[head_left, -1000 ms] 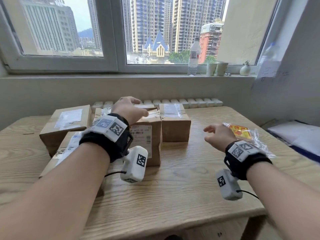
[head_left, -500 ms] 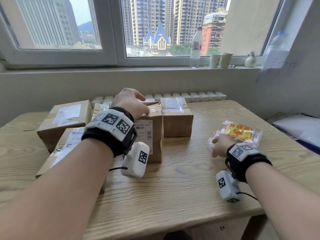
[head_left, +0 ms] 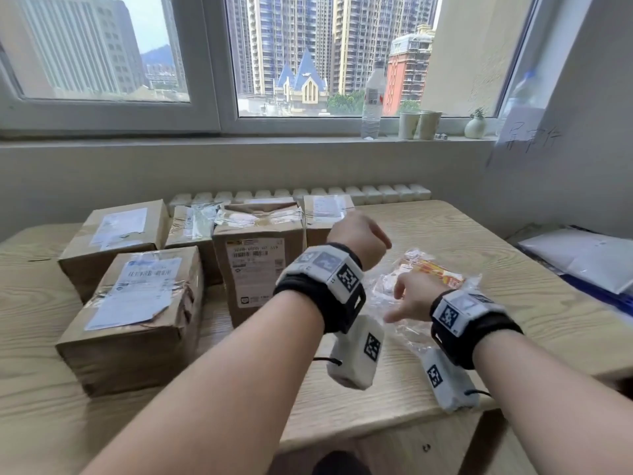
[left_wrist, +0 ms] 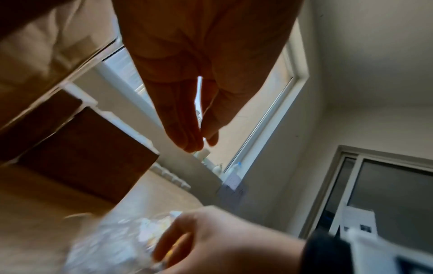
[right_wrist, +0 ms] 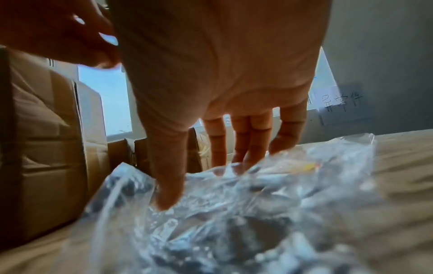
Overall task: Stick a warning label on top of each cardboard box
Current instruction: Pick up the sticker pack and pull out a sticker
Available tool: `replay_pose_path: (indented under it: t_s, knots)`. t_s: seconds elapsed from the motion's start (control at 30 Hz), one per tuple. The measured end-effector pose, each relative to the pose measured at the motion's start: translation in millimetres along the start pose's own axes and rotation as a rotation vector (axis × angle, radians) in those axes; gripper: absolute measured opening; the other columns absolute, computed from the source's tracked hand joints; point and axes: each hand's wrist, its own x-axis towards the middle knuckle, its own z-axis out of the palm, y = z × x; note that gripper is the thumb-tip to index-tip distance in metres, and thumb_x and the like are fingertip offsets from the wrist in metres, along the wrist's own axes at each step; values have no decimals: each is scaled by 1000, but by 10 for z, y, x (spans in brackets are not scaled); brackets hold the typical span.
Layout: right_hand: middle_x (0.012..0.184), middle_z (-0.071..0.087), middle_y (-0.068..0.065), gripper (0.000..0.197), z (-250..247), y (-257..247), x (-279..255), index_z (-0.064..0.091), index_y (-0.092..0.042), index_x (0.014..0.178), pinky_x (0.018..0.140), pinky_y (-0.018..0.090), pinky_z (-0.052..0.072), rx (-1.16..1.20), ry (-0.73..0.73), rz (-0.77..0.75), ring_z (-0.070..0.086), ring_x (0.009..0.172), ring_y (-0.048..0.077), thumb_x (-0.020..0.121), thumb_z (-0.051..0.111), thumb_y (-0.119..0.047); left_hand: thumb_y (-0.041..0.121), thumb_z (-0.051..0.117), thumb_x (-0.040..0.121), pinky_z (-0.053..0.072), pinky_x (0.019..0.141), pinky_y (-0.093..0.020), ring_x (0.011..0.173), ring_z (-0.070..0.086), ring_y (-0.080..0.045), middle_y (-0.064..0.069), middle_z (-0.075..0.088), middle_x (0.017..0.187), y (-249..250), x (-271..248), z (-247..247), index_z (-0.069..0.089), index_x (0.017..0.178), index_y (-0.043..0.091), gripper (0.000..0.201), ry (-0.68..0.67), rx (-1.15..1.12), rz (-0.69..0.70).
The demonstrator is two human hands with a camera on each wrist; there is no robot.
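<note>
Several cardboard boxes with shipping labels stand at the left of the wooden table (head_left: 479,234): a front box (head_left: 133,317), a tall box (head_left: 257,269) and others behind. A clear plastic bag of yellow-red warning labels (head_left: 431,272) lies right of them. My right hand (head_left: 411,296) rests on the bag, straight fingers (right_wrist: 246,148) and thumb touching the plastic bag (right_wrist: 257,213). My left hand (head_left: 363,234) hangs in the air just above and left of the right one, fingers relaxed and holding nothing (left_wrist: 199,137). The bag (left_wrist: 112,241) is blurred in the left wrist view.
A water bottle (head_left: 373,101), two cups (head_left: 419,125) and a small vase (head_left: 476,126) stand on the window sill. A radiator (head_left: 376,193) runs behind the table. White sheets (head_left: 582,255) lie off the table's right side.
My left hand has come off the top of the tall box and swung right toward the bag. My right hand has settled onto the bag.
</note>
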Motion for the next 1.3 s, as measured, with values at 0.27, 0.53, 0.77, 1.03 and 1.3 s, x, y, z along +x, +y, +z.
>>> replay_pose_path:
  t_s: [0.27, 0.53, 0.77, 1.03, 1.3]
  knots:
    - [66, 67, 0, 18, -123, 35, 149, 69, -19, 68, 63, 30, 57, 367, 114, -8, 68, 69, 19, 84, 65, -13, -3, 62, 87, 59, 78, -33, 84, 69, -25, -21, 71, 95, -350, 114, 329, 71, 95, -6, 13, -236, -200, -287]
    - [99, 72, 1, 15, -258, 153, 308, 73, -16, 100, 78, 32, 53, 547, 215, 8, 64, 88, 16, 92, 61, -22, -3, 52, 89, 57, 63, -25, 66, 62, -20, -9, 62, 78, -659, 299, 514, 63, 111, -6, 25, -255, -67, -303]
    - [144, 48, 4, 76, -20, 243, 421, 35, -20, 147, 92, 31, 48, 206, -82, 116, 53, 122, 23, 82, 73, -20, 0, 58, 84, 60, 77, -40, 80, 68, -27, -20, 69, 105, -732, 452, 653, 63, 111, -2, 28, -142, -156, -315]
    - [129, 60, 11, 55, -98, 186, 503, 54, -6, 132, 94, 34, 49, 268, -16, 162, 58, 116, 27, 83, 75, -18, 23, 83, 69, 57, 85, -38, 91, 70, -26, -13, 71, 97, -731, 624, 745, 64, 104, 0, 46, -139, -200, -478]
    - [102, 66, 5, 29, -51, 219, 556, 66, -7, 107, 76, 28, 47, 189, 19, 182, 58, 89, 22, 82, 75, -17, 18, 77, 75, 57, 85, -37, 95, 68, -27, -12, 70, 103, -811, 637, 721, 67, 107, 7, 35, -25, -109, -477]
